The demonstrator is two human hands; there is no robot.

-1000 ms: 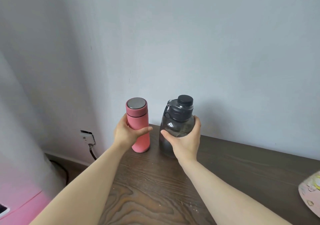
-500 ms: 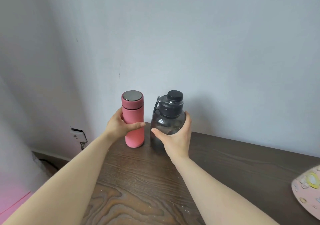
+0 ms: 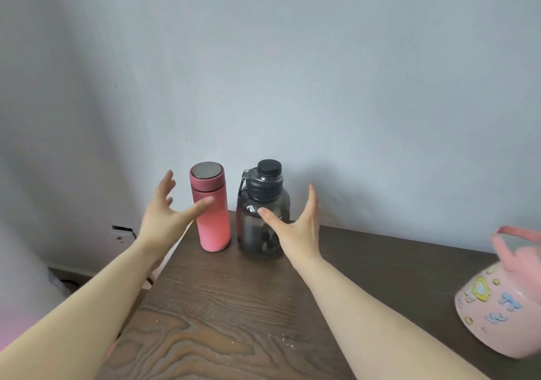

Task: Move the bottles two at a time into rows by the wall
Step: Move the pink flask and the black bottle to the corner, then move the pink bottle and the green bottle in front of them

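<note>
A pink flask (image 3: 212,218) with a metal-topped lid stands upright at the back left corner of the dark wooden table (image 3: 234,300), close to the wall. Right beside it stands a smoky dark jug (image 3: 263,212) with a black screw cap and a carry loop. My left hand (image 3: 167,218) hovers just left of the flask, fingers spread, holding nothing. Just in front and to the right of the jug is my right hand (image 3: 295,227), also spread and free of it. Both bottles stand on their own.
A pink bottle with stickers and a pink handle (image 3: 503,300) lies at the table's right edge, partly cut off. The table's left edge drops to the floor, where a wall socket (image 3: 120,231) with a cable sits. The grey wall (image 3: 322,86) rises right behind the bottles.
Both hands have let go of the bottles and opened, drawing slightly back. The flask and jug now stand by the wall. The view has shifted, showing more of the pink bottle at right.
</note>
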